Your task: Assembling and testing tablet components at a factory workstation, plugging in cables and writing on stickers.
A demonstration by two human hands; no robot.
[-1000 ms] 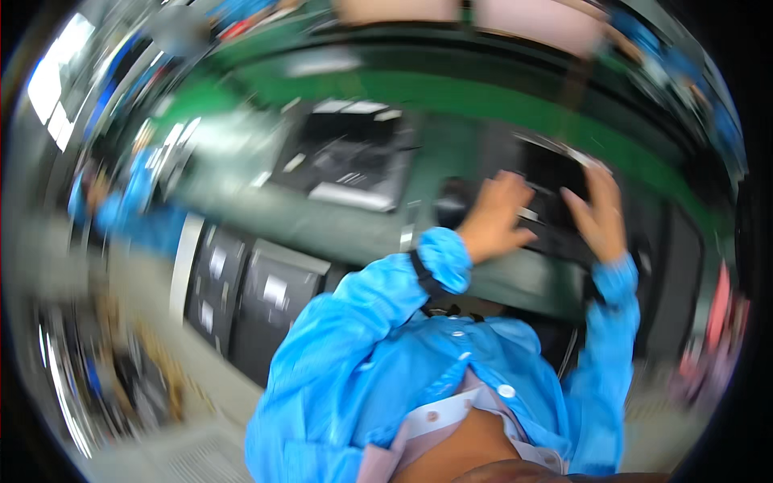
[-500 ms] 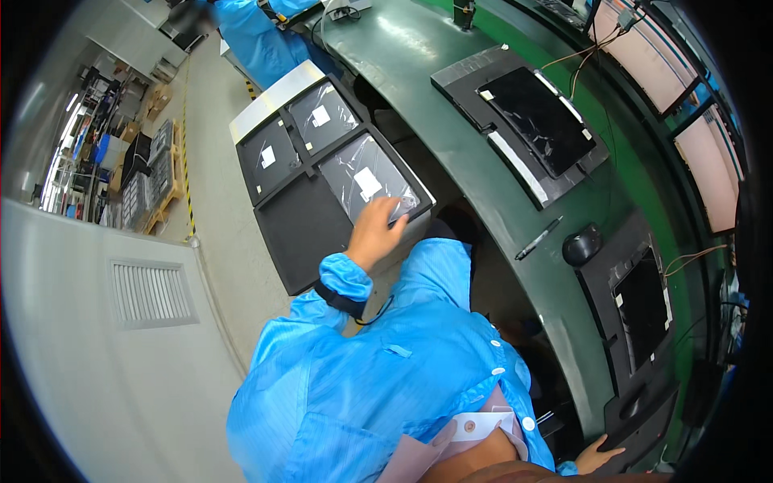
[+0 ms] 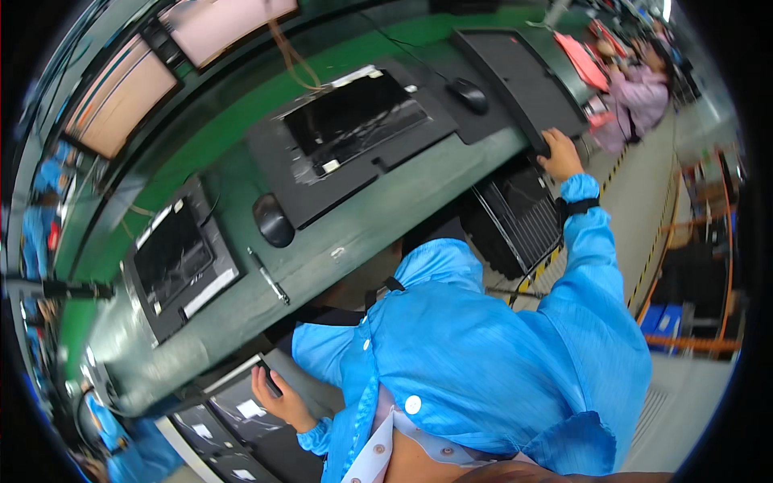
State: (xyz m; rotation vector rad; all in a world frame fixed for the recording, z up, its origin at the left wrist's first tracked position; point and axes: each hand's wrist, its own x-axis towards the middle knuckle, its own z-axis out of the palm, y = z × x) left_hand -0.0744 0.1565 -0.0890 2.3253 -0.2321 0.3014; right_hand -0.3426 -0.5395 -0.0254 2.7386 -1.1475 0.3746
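Note:
My left hand (image 3: 282, 400) is at the lower left, its fingers and thumb closed round the raised rim of a black compartment tray (image 3: 302, 451). Inside that tray lie several dark flat panels in clear film, each with a white label; one panel (image 3: 244, 401) is right beside my fingers. Out to the right, my right hand (image 3: 562, 155) grips the near corner of an empty, shallow black tray (image 3: 515, 76) on the green workbench (image 3: 354, 221). Its fingertips are partly hidden at the tray's edge.
Two black display panels (image 3: 346, 121) (image 3: 171, 253) lie on dark pads. Two mice (image 3: 274, 221) (image 3: 468, 95) and a pen (image 3: 268, 276) are on the bench. Lit monitors (image 3: 121, 97) stand behind. A co-worker (image 3: 636, 101) sits far right; a dark ribbed crate (image 3: 523, 217) is below the bench.
The view has swung to the right. My left hand has gone from above a wrapped panel to the tray's rim. My right hand, low at the bench edge before, now grips the empty tray's corner.

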